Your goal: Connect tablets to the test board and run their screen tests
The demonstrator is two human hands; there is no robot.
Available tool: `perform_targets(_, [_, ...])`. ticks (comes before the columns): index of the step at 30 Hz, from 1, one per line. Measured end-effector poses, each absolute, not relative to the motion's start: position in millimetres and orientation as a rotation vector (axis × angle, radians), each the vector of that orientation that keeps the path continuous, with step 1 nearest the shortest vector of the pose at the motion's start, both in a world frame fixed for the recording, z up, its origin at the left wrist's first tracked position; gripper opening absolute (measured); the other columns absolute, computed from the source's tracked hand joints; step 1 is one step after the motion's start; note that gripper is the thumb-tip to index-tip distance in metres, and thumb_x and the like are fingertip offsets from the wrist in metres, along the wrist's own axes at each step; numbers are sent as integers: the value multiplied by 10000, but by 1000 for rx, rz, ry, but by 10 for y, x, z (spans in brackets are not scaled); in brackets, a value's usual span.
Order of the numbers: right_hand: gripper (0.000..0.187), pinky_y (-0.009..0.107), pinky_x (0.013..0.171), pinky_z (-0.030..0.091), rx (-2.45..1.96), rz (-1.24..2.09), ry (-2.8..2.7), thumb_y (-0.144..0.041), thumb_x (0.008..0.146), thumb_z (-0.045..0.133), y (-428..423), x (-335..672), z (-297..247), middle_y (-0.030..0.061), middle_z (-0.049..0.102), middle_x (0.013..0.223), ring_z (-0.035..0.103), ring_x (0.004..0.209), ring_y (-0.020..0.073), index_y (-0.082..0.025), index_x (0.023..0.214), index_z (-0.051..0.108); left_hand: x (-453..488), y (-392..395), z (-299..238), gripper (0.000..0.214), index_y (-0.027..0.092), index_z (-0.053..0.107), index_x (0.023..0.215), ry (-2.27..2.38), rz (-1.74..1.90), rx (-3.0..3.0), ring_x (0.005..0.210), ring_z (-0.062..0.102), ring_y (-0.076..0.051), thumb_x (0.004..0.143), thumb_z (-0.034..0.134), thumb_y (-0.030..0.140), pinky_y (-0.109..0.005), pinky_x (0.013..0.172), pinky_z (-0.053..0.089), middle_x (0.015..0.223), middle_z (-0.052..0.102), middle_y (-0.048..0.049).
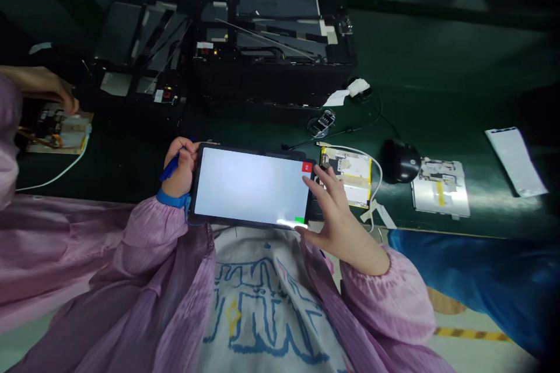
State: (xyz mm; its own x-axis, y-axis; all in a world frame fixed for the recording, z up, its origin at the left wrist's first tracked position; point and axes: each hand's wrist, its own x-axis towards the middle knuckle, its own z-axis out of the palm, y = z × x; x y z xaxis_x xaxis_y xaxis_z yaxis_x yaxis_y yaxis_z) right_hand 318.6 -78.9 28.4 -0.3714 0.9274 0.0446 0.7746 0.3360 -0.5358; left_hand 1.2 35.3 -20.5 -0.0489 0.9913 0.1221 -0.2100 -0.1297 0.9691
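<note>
A dark-framed tablet (251, 186) with a lit white screen is held level in front of my chest. A red box sits at its upper right corner and a green one at its lower right. My left hand (180, 168) grips the tablet's left edge, and a blue pen is tucked between its fingers. My right hand (335, 210) cradles the right edge, thumb under the lower corner and fingers stretched up along the side. Both arms wear pink striped sleeves.
Black trays (271, 41) of flat panels fill the back of the green bench. A bare board with yellow tape (350, 175), a black scanner (400, 160), another board (440, 186) and a white strip (516, 160) lie right. Another person's hand (52, 90) works at the left.
</note>
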Motion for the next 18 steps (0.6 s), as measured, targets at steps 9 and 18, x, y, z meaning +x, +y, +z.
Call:
perform_targets(9, [647, 742, 1078, 133, -1428, 337, -2504, -255, 779, 684, -873, 2793, 239, 142, 274, 1544, 50, 1461, 405, -267, 1377, 436, -1, 347, -270, 432, 238, 490, 839, 947, 1429, 1168, 631, 649, -163, 779, 583, 656, -237, 470, 433, 832, 703, -38])
perform_targets(18, [436, 733, 1080, 141, -1314, 233, -2510, -169, 860, 586, -926, 2604, 182, 88, 400, 1488, 143, 1450, 372, -306, 1272, 556, -24, 349, -311, 440, 220, 490, 829, 955, 1425, 1176, 501, 550, -102, 775, 601, 642, -203, 405, 352, 790, 665, -19])
